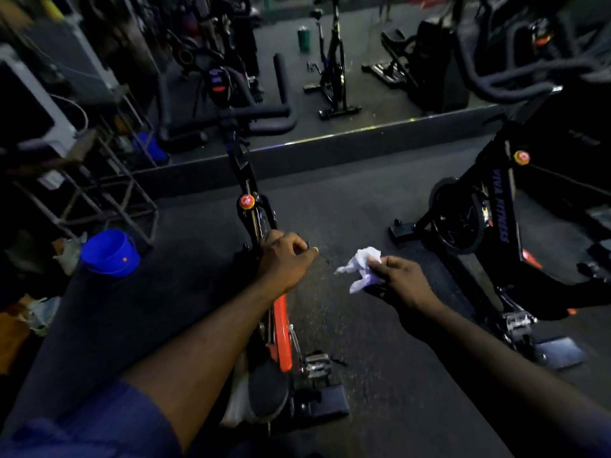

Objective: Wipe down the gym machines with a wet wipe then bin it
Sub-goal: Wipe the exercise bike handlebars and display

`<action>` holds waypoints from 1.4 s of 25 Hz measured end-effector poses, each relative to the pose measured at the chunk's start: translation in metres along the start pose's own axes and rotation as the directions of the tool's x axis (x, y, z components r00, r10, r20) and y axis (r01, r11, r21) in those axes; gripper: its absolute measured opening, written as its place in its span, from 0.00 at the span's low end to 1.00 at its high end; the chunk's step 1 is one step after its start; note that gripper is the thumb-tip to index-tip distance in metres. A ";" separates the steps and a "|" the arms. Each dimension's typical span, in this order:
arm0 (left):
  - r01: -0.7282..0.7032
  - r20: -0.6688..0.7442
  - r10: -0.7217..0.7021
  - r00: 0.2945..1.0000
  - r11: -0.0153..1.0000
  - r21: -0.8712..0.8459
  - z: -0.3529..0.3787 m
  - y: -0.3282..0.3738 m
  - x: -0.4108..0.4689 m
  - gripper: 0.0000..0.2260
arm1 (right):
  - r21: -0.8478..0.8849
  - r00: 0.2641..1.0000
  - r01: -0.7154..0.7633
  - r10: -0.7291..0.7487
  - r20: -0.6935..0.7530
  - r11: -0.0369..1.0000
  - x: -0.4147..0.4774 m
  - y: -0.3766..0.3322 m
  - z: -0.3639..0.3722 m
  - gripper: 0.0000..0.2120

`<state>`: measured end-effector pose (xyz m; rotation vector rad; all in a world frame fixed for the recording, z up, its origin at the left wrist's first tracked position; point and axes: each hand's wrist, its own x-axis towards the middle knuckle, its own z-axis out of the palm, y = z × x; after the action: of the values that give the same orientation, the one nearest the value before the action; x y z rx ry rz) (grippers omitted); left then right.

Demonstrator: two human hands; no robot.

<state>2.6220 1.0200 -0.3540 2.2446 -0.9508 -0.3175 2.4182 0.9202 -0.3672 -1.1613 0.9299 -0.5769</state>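
the right hand (401, 280) pinches a crumpled white wipe (360, 267) just right of centre, its loose tail pointing to 9 o'clock at the left hand (284, 259), a gap between them. that hand curls against the bike (282, 332) frame; i cannot tell whether it grips. the bike runs 6 to 12 o'clock, handlebars at 12.

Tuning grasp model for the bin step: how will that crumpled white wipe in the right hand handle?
Probably floppy: the crumpled white wet wipe sags in loose folds out of the right hand. Likely very light, since a fingertip pinch carries it. If damp, it may cling rather than drop cleanly; wetness isn't visible.
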 end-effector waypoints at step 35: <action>0.421 -0.357 -0.569 0.741 0.807 -0.414 -0.070 -0.068 0.436 0.14 | 0.110 -0.128 0.987 -0.153 0.980 -0.121 0.497 -0.197 0.261 0.20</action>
<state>2.9987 0.7801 -0.3319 2.0997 -0.0118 -0.1277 2.9123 0.5938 -0.3084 -2.7059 -0.9056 -0.3211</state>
